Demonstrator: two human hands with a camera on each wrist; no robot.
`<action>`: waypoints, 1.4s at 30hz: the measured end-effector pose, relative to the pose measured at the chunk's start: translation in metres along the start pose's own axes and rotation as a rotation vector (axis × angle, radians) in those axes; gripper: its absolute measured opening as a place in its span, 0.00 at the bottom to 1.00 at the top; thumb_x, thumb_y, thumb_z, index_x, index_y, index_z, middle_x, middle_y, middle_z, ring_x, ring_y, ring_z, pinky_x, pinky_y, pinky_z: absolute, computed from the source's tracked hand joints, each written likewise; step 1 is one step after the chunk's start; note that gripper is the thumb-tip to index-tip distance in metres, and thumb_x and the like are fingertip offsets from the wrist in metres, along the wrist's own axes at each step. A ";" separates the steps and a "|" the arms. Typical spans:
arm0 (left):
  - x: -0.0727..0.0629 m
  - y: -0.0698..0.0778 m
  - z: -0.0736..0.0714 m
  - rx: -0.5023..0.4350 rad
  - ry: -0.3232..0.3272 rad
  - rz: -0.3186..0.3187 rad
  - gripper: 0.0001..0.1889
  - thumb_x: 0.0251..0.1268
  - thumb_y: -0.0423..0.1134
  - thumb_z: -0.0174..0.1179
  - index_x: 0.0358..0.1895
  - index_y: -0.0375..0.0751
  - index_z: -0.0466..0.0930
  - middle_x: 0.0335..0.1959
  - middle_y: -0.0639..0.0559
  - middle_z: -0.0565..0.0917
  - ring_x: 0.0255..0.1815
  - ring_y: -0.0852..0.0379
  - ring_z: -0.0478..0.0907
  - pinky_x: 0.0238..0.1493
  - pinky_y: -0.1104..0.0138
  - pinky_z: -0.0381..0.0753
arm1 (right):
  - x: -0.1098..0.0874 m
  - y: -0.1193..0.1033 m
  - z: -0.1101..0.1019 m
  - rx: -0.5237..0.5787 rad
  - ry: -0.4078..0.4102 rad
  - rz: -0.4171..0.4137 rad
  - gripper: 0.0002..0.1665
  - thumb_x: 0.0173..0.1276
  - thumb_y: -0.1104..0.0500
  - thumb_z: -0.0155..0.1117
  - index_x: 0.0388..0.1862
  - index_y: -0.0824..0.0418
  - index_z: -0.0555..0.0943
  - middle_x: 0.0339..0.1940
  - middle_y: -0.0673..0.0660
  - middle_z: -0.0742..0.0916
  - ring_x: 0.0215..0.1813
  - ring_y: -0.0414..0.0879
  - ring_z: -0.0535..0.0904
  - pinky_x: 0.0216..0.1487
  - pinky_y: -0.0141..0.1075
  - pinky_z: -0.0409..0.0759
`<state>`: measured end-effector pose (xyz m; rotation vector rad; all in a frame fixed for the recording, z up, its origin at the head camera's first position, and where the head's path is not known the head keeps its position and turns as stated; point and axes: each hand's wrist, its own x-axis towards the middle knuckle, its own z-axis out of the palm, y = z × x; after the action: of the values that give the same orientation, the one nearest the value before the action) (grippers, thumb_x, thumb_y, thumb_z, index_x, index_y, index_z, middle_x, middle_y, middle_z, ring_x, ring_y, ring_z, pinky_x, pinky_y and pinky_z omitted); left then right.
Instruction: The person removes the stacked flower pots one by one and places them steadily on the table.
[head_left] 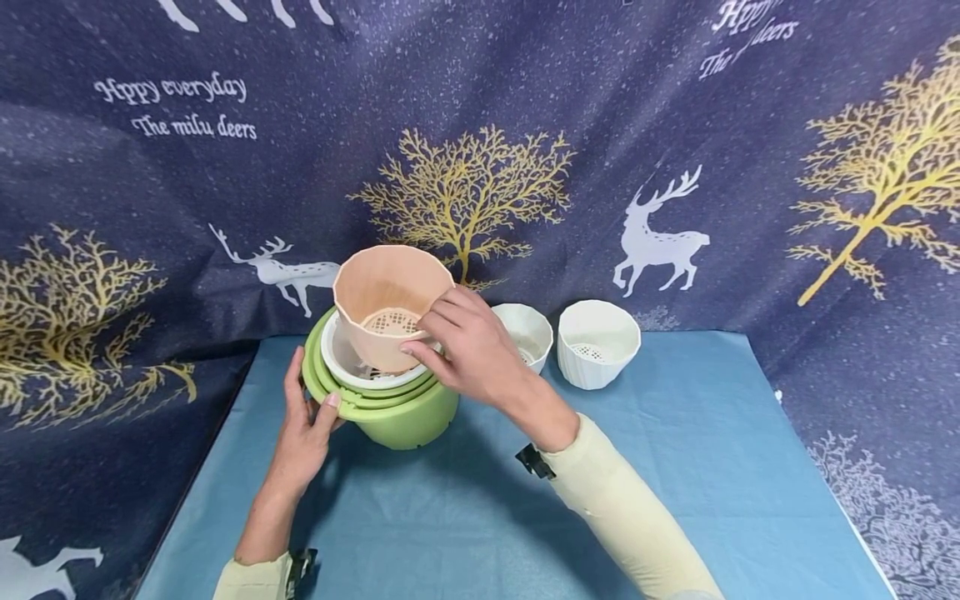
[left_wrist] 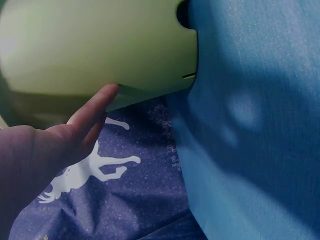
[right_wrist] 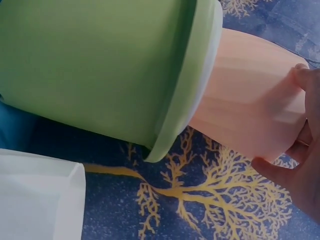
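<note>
A pink flowerpot (head_left: pixel 392 287) with a perforated bottom is tilted over the nested pots, its lower part inside the white pot (head_left: pixel 330 357) at the top of the stack. My right hand (head_left: pixel 476 346) pinches the pink pot's right rim between thumb and fingers, the thumb on its outer wall in the right wrist view. Below, several green flowerpots (head_left: pixel 408 423) sit one inside another with the white one in them. My left hand (head_left: pixel 303 437) holds the green stack at its left side, thumb at the front rim and fingers along the wall.
Right of the stack stand two white pots with drain holes: one (head_left: pixel 542 340) partly behind my right hand, the other (head_left: pixel 592 368) farther right. The blue-covered table (head_left: pixel 637 467) meets a dark printed cloth backdrop (head_left: pixel 525 100) behind the pots.
</note>
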<state>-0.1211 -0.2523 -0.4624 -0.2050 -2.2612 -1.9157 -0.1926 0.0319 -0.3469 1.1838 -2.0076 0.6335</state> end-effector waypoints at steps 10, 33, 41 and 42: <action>0.000 -0.002 -0.001 0.011 0.008 0.002 0.41 0.89 0.36 0.45 0.87 0.68 0.30 0.86 0.39 0.42 0.64 0.73 0.73 0.53 0.76 0.85 | 0.001 0.000 -0.011 0.026 0.066 -0.004 0.13 0.76 0.50 0.71 0.37 0.59 0.84 0.39 0.53 0.87 0.52 0.53 0.81 0.65 0.48 0.77; 0.001 0.000 -0.006 0.002 -0.006 0.012 0.41 0.89 0.36 0.45 0.87 0.68 0.29 0.87 0.40 0.39 0.64 0.75 0.74 0.53 0.75 0.85 | -0.019 0.011 -0.049 0.025 0.202 0.012 0.23 0.82 0.45 0.64 0.35 0.63 0.84 0.32 0.55 0.86 0.41 0.54 0.80 0.53 0.50 0.80; 0.000 -0.002 -0.004 0.026 -0.010 -0.002 0.41 0.89 0.37 0.45 0.87 0.69 0.28 0.87 0.39 0.41 0.63 0.73 0.76 0.52 0.75 0.85 | -0.042 0.018 -0.068 0.017 0.210 0.071 0.21 0.80 0.46 0.66 0.35 0.63 0.84 0.33 0.56 0.87 0.44 0.58 0.81 0.57 0.52 0.79; 0.001 -0.002 -0.003 0.026 -0.012 -0.005 0.41 0.89 0.37 0.45 0.87 0.70 0.28 0.87 0.40 0.41 0.63 0.73 0.75 0.52 0.75 0.85 | -0.046 0.020 -0.070 0.011 0.215 0.076 0.21 0.80 0.46 0.66 0.35 0.62 0.84 0.33 0.56 0.87 0.43 0.58 0.81 0.57 0.52 0.78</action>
<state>-0.1220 -0.2560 -0.4634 -0.2079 -2.2952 -1.8918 -0.1722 0.1150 -0.3394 1.0039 -1.8755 0.7762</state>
